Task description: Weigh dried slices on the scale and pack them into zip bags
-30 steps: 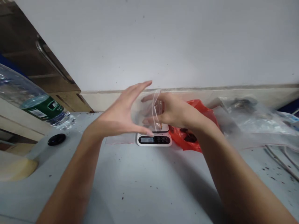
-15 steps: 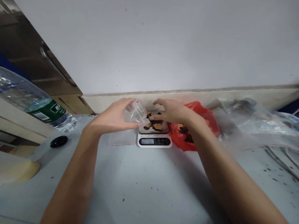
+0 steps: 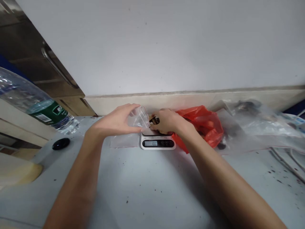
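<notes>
My left hand (image 3: 116, 121) grips a small clear zip bag (image 3: 140, 117), its mouth spread toward the scale. Over the pan of a white digital kitchen scale (image 3: 158, 143), reading about 10.0, my right hand (image 3: 166, 120) is closed around dark-and-tan dried slices (image 3: 154, 120) at the bag's mouth. My fingers hide most of the slices and much of the pan. Against the scale's right side lies a red plastic bag (image 3: 202, 122); dark pieces show inside it. Another flat clear bag (image 3: 125, 141) rests left of the scale.
At left are a large water bottle (image 3: 51, 111) with a green label, a black round lid (image 3: 61, 144) and a blurred pale container (image 3: 21, 170). Clear plastic bags (image 3: 257, 124) and a cable (image 3: 287, 163) lie at right. A white wall (image 3: 166, 47) rises behind the table.
My right hand has moved down and left, and its fingers have closed around slices from the pan beside the bag's mouth. My left hand keeps the bag in nearly the same place.
</notes>
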### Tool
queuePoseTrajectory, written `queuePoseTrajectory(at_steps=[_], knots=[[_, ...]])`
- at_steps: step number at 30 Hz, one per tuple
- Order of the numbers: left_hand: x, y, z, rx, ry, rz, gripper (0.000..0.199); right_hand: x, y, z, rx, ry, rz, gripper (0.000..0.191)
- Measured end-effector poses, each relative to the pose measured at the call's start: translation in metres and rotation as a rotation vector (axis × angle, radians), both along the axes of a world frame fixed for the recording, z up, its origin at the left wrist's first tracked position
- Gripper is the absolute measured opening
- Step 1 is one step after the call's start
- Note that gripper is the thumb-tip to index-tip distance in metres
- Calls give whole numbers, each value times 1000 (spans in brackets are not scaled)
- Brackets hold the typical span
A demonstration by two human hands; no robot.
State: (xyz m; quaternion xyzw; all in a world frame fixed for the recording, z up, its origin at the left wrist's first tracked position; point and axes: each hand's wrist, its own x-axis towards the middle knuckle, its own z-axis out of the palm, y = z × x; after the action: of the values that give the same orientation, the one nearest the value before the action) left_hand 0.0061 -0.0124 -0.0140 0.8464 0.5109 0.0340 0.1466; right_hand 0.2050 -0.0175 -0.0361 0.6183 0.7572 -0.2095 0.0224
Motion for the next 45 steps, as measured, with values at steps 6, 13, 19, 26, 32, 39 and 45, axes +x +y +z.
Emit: queuePoseTrajectory(at_steps=[6,13,19,26,32,39,45], knots=[[-3,4,-5,-110,80,20,105,0,0,0,27,-8,-23,29],[-5,12,-16,-145,70,-12,104,5,4,-2,74,23,-25,34],[-4,13,-17,-163,49,-17,101,11,3,2,15,98,-20,42],[-2,11,-16,-167,46,-25,98,19,4,2,-41,219,-41,38],[1,10,-17,-170,19,-59,91,21,4,2,-10,194,-34,35],[3,12,-19,-183,6,-84,86,22,5,1,6,209,-13,32],[2,11,-18,-211,12,-63,89,29,9,0,54,281,-3,29]])
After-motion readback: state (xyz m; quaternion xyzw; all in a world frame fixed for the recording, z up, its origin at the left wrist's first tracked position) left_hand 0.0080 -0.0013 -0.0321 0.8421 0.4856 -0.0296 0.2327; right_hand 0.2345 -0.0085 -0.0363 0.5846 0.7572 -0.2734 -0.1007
